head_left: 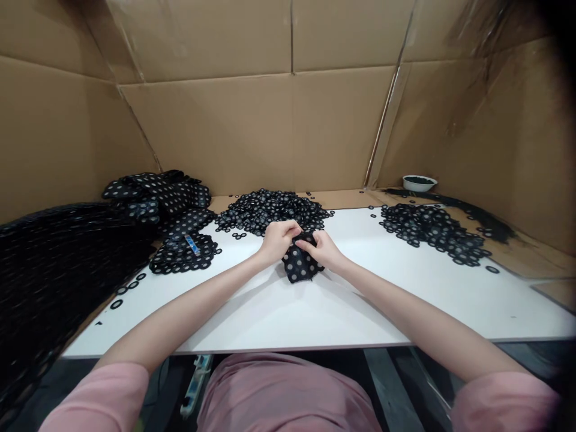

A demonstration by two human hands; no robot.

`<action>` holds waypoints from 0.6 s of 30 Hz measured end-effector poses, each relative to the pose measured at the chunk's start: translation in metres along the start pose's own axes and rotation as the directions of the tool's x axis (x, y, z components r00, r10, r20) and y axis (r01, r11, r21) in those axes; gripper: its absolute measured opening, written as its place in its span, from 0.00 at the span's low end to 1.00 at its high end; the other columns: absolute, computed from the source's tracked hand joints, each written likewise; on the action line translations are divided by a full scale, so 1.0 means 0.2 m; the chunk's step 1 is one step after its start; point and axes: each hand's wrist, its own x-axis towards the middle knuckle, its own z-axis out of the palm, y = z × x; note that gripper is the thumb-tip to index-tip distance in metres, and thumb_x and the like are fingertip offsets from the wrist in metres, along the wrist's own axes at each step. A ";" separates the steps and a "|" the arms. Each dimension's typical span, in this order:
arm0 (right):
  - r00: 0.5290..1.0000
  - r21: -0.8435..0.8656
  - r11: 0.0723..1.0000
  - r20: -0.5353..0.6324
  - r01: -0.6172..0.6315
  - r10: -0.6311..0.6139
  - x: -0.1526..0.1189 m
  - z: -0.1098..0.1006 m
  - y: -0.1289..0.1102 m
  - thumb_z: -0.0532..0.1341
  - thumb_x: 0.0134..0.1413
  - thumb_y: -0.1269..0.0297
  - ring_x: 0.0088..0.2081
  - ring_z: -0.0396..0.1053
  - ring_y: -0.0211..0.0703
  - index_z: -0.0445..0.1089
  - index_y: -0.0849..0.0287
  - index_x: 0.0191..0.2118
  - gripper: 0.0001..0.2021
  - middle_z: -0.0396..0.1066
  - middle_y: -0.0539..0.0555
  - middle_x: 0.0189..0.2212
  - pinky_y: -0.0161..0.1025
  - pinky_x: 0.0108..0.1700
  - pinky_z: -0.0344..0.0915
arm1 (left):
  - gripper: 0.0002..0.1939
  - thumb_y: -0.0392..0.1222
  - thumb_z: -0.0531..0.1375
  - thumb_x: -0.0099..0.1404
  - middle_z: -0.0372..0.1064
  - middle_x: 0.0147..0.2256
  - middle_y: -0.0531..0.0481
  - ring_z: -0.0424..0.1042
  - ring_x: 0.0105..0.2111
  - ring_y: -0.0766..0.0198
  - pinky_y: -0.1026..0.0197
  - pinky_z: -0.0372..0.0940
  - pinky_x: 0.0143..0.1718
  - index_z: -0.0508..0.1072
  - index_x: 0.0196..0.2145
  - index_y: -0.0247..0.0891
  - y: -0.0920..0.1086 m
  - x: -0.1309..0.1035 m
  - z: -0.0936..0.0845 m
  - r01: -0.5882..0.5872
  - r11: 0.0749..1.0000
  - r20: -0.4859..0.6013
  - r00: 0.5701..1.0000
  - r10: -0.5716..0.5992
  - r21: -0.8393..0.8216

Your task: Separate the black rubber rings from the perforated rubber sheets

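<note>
Between my two hands is a black sheet piece with rows of pale round holes or dots (300,264), held just above the white tabletop. My left hand (278,241) is closed on its upper left part, thumb and fingers pinched together. On the upper right part, my right hand (329,253) grips the same piece with its thumb towards the left hand. The fingertips nearly meet, and what lies right between them is too small to make out. Just behind the hands rises a heap of small black rings (270,210).
A second ring pile (432,231) lies at the right, with a white bowl of dark bits (419,185) behind it. Dotted black sheets (166,195) are heaped at the left, a blue-and-white tool (192,245) on them. Cardboard walls (216,132) enclose the white table (288,327).
</note>
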 end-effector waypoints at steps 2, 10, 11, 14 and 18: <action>1.000 -0.026 1.000 -0.004 -0.009 0.009 0.00 0.00 0.00 0.62 0.44 0.56 0.21 0.47 0.34 0.48 0.57 0.16 0.21 0.49 0.46 0.16 0.35 0.23 0.44 | 0.10 0.34 0.55 0.58 0.68 0.20 0.52 0.66 0.22 0.66 0.64 0.59 0.26 0.71 0.20 0.35 -0.02 0.06 0.01 0.158 0.965 -0.005 0.987 -0.163 -0.210; 0.987 0.149 0.986 0.152 -0.078 0.055 -0.01 0.03 -0.02 0.61 0.44 0.65 0.29 0.64 0.42 0.67 0.60 0.25 0.05 0.70 0.51 0.25 0.38 0.33 0.60 | 0.11 0.32 0.54 0.60 0.62 0.15 0.54 0.60 0.14 0.74 0.69 0.56 0.20 0.69 0.22 0.32 -0.06 0.37 -0.06 0.300 0.846 -0.033 0.937 -0.349 -0.440; 0.985 0.124 0.986 0.143 -0.110 0.092 -0.01 0.03 -0.02 0.62 0.44 0.63 0.27 0.63 0.42 0.65 0.60 0.24 0.07 0.69 0.51 0.23 0.37 0.31 0.59 | 0.09 0.31 0.55 0.59 0.65 0.15 0.53 0.63 0.16 0.72 0.68 0.59 0.21 0.70 0.22 0.31 -0.02 0.40 -0.02 0.314 0.845 0.041 0.943 -0.330 -0.432; 0.983 0.066 0.984 0.089 -0.168 0.162 -0.02 0.03 -0.02 0.63 0.44 0.58 0.24 0.60 0.40 0.61 0.59 0.21 0.12 0.64 0.49 0.19 0.37 0.28 0.56 | 0.04 0.30 0.60 0.58 0.72 0.21 0.44 0.71 0.22 0.64 0.63 0.66 0.26 0.73 0.27 0.26 0.15 0.49 0.14 0.331 0.847 0.302 0.929 -0.215 -0.415; 0.985 0.121 0.980 0.089 -0.160 0.150 -0.03 0.01 -0.02 0.63 0.44 0.58 0.29 0.64 0.43 0.65 0.60 0.24 0.11 0.69 0.51 0.25 0.39 0.33 0.60 | 0.17 0.38 0.55 0.66 0.69 0.49 0.41 0.70 0.47 0.60 0.62 0.66 0.44 0.67 0.52 0.32 0.36 0.56 0.30 0.188 0.864 0.263 0.962 -0.068 -0.467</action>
